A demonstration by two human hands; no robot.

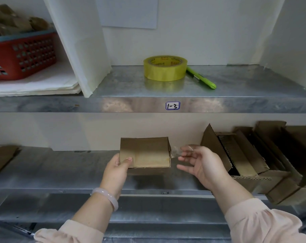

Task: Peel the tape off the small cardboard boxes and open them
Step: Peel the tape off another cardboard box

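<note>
Left grip (116, 168) clasping box (145, 151) edge, right grip (201, 163) pinching tape strip (176, 152), opened boxes (245, 155) just beside

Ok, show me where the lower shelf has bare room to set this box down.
Best patch: bare lower shelf between the flat cardboard at the left and the box in your left hand. A narrower strip runs under your right hand, which holds the peeled tape. Further right is crowded with opened boxes.

The opened brown cardboard boxes (250, 155) run off the right edge. The left hand's (116, 170) fingers hide behind the small brown cardboard box (145, 152). The clear tape strip (176, 152) is blurred; the right hand's (201, 163) hold on it is unclear.
</note>
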